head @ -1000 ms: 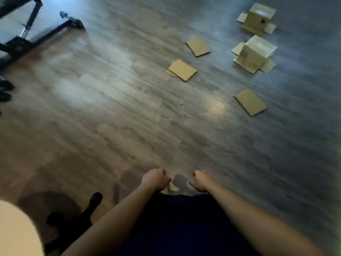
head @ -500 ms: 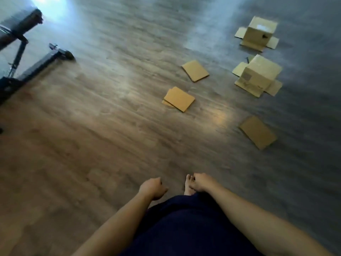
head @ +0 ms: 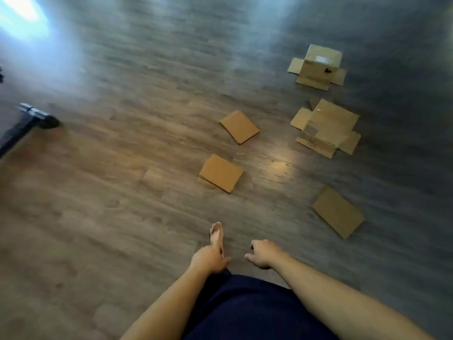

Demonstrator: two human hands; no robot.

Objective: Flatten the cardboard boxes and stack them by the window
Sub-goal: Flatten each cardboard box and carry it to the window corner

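Two upright cardboard boxes stand on the wooden floor with their flaps spread out: a far box (head: 317,68) at the upper right and a nearer box (head: 327,127) below it. Three flat cardboard pieces lie around them: one in the middle (head: 239,126), a small flat stack (head: 220,173) closer to me, and one at the right (head: 337,212). My left hand (head: 208,260) and my right hand (head: 263,253) hang low in front of me, both empty with loosely curled fingers, well short of any cardboard.
A bare foot (head: 217,235) steps forward on the floor just beyond my left hand. A black metal frame leg (head: 29,120) reaches in from the left edge. Bright light reflects on the floor at the top left (head: 22,13).
The view has moved forward, so the cardboard lies closer and lower in the frame. The metal frame has slid to the left edge. A foot has stepped out ahead and my fingers have loosened.
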